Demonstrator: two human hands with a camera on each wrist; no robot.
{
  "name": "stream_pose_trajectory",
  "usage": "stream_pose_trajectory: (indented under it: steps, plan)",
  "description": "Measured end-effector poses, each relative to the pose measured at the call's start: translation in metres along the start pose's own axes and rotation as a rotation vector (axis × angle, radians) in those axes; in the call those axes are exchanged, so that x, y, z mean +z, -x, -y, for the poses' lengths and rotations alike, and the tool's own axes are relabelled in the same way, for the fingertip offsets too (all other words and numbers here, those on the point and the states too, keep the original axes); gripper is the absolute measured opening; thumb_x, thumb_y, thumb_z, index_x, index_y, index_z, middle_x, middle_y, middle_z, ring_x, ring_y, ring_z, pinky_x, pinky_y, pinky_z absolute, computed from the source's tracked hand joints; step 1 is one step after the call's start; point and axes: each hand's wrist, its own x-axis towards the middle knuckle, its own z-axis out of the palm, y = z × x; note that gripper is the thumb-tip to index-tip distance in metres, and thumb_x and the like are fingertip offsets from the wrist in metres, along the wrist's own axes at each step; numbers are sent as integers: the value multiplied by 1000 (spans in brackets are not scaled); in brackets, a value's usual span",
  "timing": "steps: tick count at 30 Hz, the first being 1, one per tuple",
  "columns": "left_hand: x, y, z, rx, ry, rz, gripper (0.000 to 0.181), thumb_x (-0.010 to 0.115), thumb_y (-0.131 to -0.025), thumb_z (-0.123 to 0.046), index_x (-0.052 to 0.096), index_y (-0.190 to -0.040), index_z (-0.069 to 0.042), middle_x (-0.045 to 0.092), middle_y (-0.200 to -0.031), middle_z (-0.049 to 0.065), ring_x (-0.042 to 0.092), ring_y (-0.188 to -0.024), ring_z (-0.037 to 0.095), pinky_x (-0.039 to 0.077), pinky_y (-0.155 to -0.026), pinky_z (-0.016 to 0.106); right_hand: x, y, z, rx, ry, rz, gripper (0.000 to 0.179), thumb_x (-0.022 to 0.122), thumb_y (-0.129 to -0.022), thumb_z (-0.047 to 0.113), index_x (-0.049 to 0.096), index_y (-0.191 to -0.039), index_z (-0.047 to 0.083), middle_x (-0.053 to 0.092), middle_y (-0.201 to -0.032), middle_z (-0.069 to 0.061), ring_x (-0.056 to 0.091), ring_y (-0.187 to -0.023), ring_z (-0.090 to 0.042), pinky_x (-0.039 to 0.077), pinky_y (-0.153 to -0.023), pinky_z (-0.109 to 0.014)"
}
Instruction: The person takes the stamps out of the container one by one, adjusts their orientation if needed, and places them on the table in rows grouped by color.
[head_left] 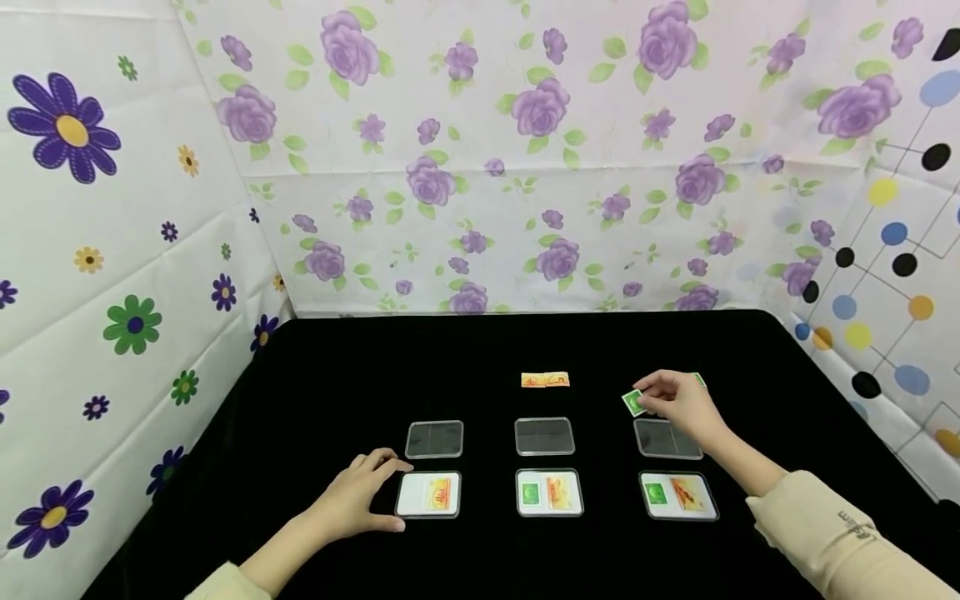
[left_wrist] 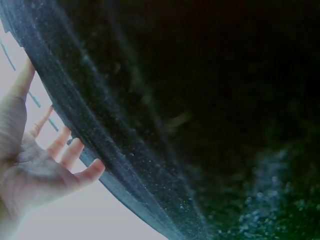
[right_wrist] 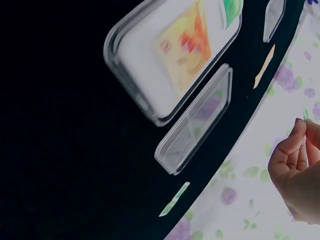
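My right hand (head_left: 684, 406) pinches a small green stamp (head_left: 633, 403) between thumb and fingertips, above the back right of the black table. In the right wrist view the same stamp (right_wrist: 305, 114) shows only as a thin edge. My left hand (head_left: 360, 493) lies at the left side of the front left clear case (head_left: 412, 514), thumb and index finger spread near its left corners; whether they touch it is unclear. That case holds a white card (head_left: 413, 493) with one orange stamp (head_left: 438, 494). The left wrist view shows the left hand's fingers (left_wrist: 72, 152) extended and apart.
Two more filled cases, middle (head_left: 549, 514) and right (head_left: 680, 517), each hold green and orange stamps. Behind them lie three clear lids (head_left: 435, 440). Orange stamps (head_left: 545, 380) lie at the back middle, green stamps (right_wrist: 174, 199) behind the right lid. Patterned cloth (head_left: 487, 167) surrounds the table.
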Motion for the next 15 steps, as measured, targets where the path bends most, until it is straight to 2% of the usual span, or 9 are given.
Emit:
stream_pose_trajectory:
  steps: [4,12,15]
  plan:
    - [0,0,0,-4,-1,-3,73,82,-64,-43,54,-126,-16,50,-131,16,51,-112,38,47,-82,60,-10,-3,-8,75,-17,-10,16,62,-87,-2,61,-100,-12,67,-76,-8,58,-62,-1,50,-56,-23]
    - [1,0,0,5,-8,-7,72,82,-64,-42,55,-125,-15,50,-130,16,52,-111,37,47,-81,58,-26,-10,-20,240,40,0,24,58,-94,12,61,-105,-9,65,-88,-9,57,-70,1,54,-64,-27]
    - [0,0,1,4,-10,-4,73,82,-64,-42,54,-126,-15,50,-130,16,52,-110,37,47,-81,58,-29,-15,-25,269,50,9,27,58,-94,15,61,-106,-9,64,-88,-8,56,-70,-2,53,-63,-26]
